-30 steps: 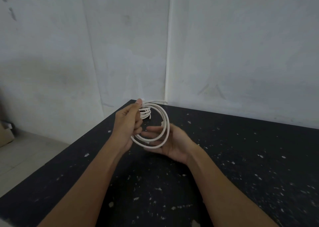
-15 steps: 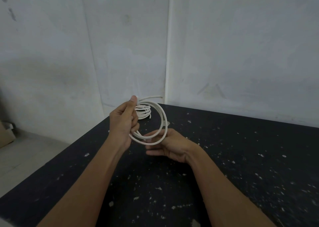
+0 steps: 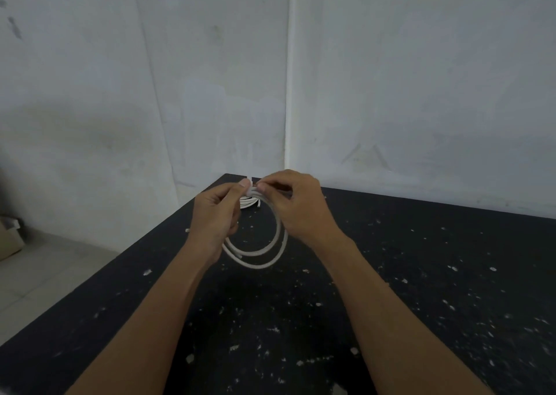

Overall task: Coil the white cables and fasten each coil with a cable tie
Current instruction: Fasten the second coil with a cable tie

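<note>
A black, white-flecked table (image 3: pixel 421 274) fills the lower view. Above its far corner, the left hand (image 3: pixel 215 217) and right hand (image 3: pixel 296 206) each pinch the top of a hanging white cable coil (image 3: pixel 264 253). Another white coil (image 3: pixel 249 203) lies behind it at that corner.

Scene dimly and evenly lit; light source not seen. No glare noted. Soft dark shadow cast on black table (image 3: pixel 421 259) beneath forearms, nearest camera. Grey walls (image 3: pixel 421 79) rendered flat, darker smudge toward left edge. Wide-angle distortion seen: wall seams bowed, table edges splayed outward toward frame borders. Slight softness over whole frame; left hand (image 3: pixel 215 217), right hand (image 3: pixel 296 208) and white cable coil (image 3: pixel 261 256) mildly blurred, fine detail lost.
</note>
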Demonstrator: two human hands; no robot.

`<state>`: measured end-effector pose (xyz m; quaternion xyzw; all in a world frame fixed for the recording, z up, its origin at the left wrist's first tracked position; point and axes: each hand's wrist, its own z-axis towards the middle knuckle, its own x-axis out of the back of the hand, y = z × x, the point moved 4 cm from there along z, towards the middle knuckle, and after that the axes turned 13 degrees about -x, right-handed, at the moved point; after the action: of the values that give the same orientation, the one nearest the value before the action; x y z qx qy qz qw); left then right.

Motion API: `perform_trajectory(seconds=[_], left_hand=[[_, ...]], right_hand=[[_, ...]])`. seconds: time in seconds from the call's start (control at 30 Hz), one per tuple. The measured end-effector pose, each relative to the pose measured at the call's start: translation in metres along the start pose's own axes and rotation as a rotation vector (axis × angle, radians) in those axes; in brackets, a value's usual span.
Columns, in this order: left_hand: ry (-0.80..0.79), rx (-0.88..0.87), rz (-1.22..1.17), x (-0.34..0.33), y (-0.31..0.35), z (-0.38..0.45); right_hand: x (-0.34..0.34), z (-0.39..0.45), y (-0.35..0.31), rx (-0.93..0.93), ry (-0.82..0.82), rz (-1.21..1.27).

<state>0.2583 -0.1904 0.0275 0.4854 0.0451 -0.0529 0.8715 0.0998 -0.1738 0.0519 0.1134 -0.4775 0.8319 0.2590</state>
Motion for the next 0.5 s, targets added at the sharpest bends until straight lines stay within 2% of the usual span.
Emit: perform_trajectory(seconds=[0.07, 0.2, 0.37, 0.5], left_hand=[[0.028, 0.026, 0.002, 0.002, -0.001, 0.000], [0.063, 0.081, -0.044, 0.006, -0.006, 0.002], [0.062, 0.081, -0.025, 0.004, -0.012, 0.002], [0.091, 0.076, -0.037, 0.007, -0.012, 0.004]], right_hand=[[0.003, 0.000, 0.001, 0.018, 0.029, -0.033], [0.008, 0.001, 0.012, -0.079, 0.084, 0.165], [0.002, -0.010, 0.023, -0.139, 0.186, 0.290], [0.002, -0.011, 0.026, -0.256, 0.188, 0.470]])
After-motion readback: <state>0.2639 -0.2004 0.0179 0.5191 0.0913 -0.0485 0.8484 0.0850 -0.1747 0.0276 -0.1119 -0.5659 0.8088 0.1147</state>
